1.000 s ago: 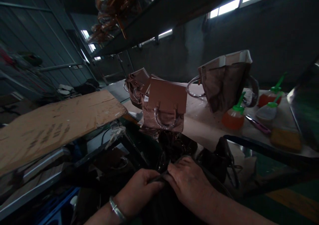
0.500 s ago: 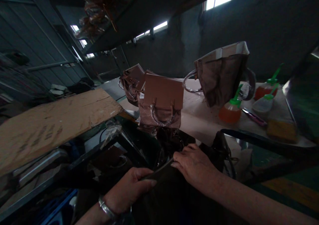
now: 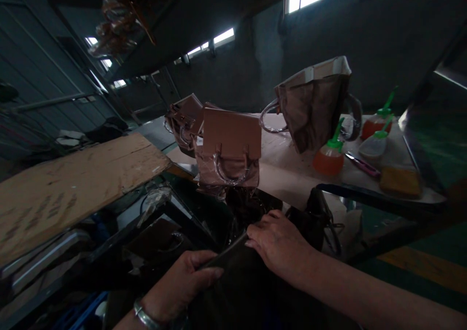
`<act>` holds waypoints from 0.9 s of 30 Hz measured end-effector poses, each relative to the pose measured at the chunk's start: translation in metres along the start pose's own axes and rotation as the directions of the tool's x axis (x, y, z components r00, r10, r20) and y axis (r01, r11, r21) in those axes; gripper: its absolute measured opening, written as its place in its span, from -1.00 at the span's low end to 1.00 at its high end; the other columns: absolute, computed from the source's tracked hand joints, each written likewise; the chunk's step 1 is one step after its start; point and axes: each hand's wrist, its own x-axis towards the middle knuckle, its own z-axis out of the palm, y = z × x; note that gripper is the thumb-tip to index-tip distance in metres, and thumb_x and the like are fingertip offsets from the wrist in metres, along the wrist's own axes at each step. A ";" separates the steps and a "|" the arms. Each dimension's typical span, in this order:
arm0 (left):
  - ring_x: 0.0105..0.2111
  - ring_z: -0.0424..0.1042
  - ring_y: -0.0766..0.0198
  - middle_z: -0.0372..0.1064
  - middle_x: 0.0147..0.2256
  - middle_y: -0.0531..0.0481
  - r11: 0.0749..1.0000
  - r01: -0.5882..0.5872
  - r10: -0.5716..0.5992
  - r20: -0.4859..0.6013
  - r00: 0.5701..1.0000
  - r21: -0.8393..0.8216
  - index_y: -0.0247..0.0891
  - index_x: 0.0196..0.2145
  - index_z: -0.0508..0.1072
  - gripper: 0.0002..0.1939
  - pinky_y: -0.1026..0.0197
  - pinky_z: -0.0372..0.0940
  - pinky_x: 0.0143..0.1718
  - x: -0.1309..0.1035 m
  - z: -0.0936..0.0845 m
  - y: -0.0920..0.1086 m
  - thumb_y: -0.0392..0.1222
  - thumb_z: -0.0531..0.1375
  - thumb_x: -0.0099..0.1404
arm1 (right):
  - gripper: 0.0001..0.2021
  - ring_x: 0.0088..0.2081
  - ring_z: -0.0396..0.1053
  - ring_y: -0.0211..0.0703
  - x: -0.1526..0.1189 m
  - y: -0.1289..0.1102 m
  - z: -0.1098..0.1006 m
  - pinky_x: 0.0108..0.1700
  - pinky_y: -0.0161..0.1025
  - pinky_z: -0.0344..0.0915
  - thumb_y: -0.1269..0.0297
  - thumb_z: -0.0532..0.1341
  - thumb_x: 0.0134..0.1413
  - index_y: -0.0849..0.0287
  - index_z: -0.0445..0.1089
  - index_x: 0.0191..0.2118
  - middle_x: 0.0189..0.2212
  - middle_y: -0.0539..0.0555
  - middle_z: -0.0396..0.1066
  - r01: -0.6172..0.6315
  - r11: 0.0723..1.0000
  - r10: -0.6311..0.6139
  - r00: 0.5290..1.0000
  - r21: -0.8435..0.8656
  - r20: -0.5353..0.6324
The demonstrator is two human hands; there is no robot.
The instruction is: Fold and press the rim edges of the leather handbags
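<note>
Low in the view, my left hand (image 3: 182,286) pinches the edge of a dark bag (image 3: 241,276) between thumb and fingers; a silver bangle circles that wrist. Farther along the same edge, my right hand (image 3: 280,245) grips it from above, its fingers curled over the rim. Most of the bag is lost in shadow, so its shape and lower part cannot be made out. Just beyond my hands stands a brown handbag (image 3: 231,135) with its flap raised and plastic-wrapped handles.
A pale worktable (image 3: 277,167) bears another brown handbag (image 3: 182,120), an open-topped bag (image 3: 315,106), a green-capped bottle of orange liquid (image 3: 328,159), a pink cutter (image 3: 363,167) and a yellow sponge block (image 3: 400,181). Cardboard (image 3: 83,184) covers a surface on the left.
The whole scene has shifted slightly left as the camera turned. Both hands keep their hold on the bag's edge, with little visible movement.
</note>
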 end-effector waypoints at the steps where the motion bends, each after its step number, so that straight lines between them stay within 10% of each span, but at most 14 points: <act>1: -0.49 0.29 0.33 0.39 -0.47 0.02 1.000 0.003 -0.003 0.003 1.000 -0.002 -0.37 -0.35 0.44 -0.70 0.31 0.16 -0.42 0.000 0.001 0.000 -0.08 0.22 0.01 | -0.91 -0.35 0.28 -0.15 0.000 0.000 0.000 -0.23 -0.20 -0.01 0.33 0.12 0.00 0.18 0.32 -0.45 -0.46 0.02 0.42 -0.007 1.000 0.007 1.000 -0.012 0.004; 22: -0.51 0.31 0.31 0.38 -0.49 -0.01 0.998 0.015 -0.017 -0.043 0.999 -0.055 -0.38 -0.39 0.43 -0.65 0.27 0.19 -0.42 0.010 -0.015 -0.014 -0.09 0.29 -0.12 | -0.74 -0.33 0.36 -0.01 0.019 -0.011 -0.008 -0.33 -0.20 0.12 0.35 0.10 -0.03 0.24 0.25 -0.16 -0.43 0.16 0.43 -0.166 0.986 0.166 0.985 -0.016 0.039; 27: -0.47 0.34 0.27 0.40 -0.45 -0.04 0.997 0.006 -0.009 -0.039 0.999 -0.071 -0.38 -0.36 0.43 -0.61 0.26 0.20 -0.39 0.012 -0.019 -0.018 -0.07 0.31 -0.13 | -0.90 -0.36 0.38 -0.05 0.026 -0.006 -0.003 -0.33 -0.23 0.13 0.29 0.13 -0.04 0.14 0.37 -0.40 -0.48 0.09 0.44 -0.123 0.992 0.124 0.989 -0.008 0.087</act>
